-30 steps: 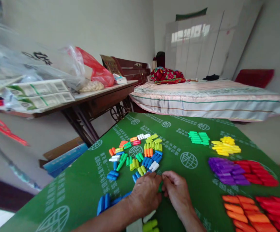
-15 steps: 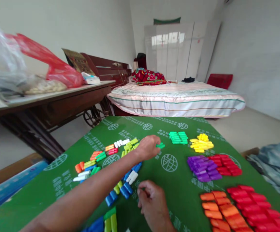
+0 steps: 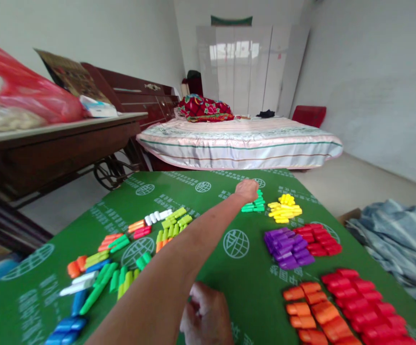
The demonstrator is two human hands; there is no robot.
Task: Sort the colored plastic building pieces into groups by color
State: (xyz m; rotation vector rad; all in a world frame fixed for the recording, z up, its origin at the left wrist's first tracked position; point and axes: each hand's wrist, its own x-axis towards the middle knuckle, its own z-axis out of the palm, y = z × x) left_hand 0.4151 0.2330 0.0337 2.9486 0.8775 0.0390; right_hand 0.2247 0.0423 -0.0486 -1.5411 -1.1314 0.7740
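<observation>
My left hand [image 3: 246, 189] reaches far across the green-covered table [image 3: 208, 258], its fingers curled, over a small stack of green marker caps [image 3: 253, 207]. Green shows at the hand's right edge, but the fingertips are hidden behind it. Near the front, my right hand [image 3: 208, 318] rests low over the table with fingers curled in; nothing shows in them, and the left forearm covers part of it. Yellow caps [image 3: 285, 209] lie just right of the green stack. Nearer sit purple caps [image 3: 288, 248] and dark red caps [image 3: 317, 239].
At front right lie orange caps [image 3: 310, 311] and a block of red caps [image 3: 367, 306]. Mixed caps spread on the left, among them yellow-green caps [image 3: 175, 219] and white caps [image 3: 157, 217]. A wooden desk [image 3: 50, 139] and a bed [image 3: 240, 143] stand beyond.
My left hand has moved away and to the right, carrying green caps from open table to the green stack. The view has shifted right, and the left forearm now overlaps my right hand.
</observation>
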